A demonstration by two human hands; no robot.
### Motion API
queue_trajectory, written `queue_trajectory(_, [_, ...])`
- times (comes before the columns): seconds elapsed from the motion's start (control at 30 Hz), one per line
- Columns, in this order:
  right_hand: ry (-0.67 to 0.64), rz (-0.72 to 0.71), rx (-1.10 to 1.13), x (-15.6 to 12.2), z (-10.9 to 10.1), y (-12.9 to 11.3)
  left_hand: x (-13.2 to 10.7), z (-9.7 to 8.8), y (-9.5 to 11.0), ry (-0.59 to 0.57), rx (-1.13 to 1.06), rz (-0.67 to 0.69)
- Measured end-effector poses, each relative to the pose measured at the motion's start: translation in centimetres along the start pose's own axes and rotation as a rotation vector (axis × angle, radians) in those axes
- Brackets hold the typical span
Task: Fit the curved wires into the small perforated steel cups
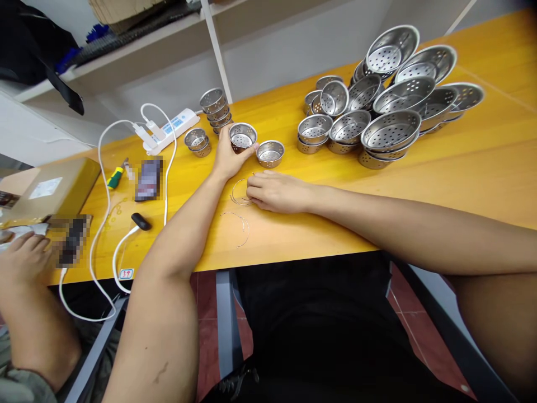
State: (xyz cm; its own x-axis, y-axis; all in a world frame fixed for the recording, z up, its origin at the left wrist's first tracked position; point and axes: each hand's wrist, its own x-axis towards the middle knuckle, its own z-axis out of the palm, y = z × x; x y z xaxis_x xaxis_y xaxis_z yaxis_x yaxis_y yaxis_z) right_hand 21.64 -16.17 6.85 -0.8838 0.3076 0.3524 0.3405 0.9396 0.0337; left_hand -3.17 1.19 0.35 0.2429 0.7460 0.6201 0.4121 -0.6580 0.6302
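My left hand [227, 158] is closed around a small perforated metal cup [243, 136], thumb on its right side. Just right of it, a second perforated cup [271, 153] stands upright on the table. My right hand [277, 192] rests palm-down on the table below that cup. Its bent fingers are closed at the ends of thin curved wires [240, 201]; the fingertips are partly hidden. Another loose curved wire [248, 230] lies nearer the table edge. Behind my left hand are a stack of perforated cups [213, 102] and a short pair of cups [196, 139].
Many stacked perforated metal bowls [392, 131] and cups [314, 130] fill the back right. To the left are a power strip [178, 129] with white cables, a phone [149, 180], a screwdriver [115, 178] and a cardboard box [54, 187]. Another person's hand [27, 254] is at far left.
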Motion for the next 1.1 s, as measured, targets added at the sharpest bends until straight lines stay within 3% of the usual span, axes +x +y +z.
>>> queue_trajectory(0.27, [0.319,0.069,0.085,-0.5,-0.5,1.6,0.1,0.0,0.2,0.02,-0.001,0.039])
queue_trajectory(0.47, [0.535,0.28,0.452,-1.2,-1.5,2.9,0.2,0.2,1.3,0.04,-0.047,0.079])
queue_trajectory(0.57, [0.675,0.417,0.608,-1.7,-1.4,4.5,0.3,0.2,1.8,0.057,-0.059,0.092])
queue_trajectory(0.67, [0.8,0.453,0.717,-2.0,-0.7,6.5,0.3,0.3,2.0,0.052,-0.061,0.094])
queue_trajectory(0.83, [0.812,0.497,0.869,-2.2,-0.1,8.4,0.3,0.3,2.3,0.06,-0.054,0.114])
queue_trajectory(1.1, [0.737,0.627,0.877,-2.2,-1.7,7.3,0.3,0.1,4.3,0.084,-0.016,0.066])
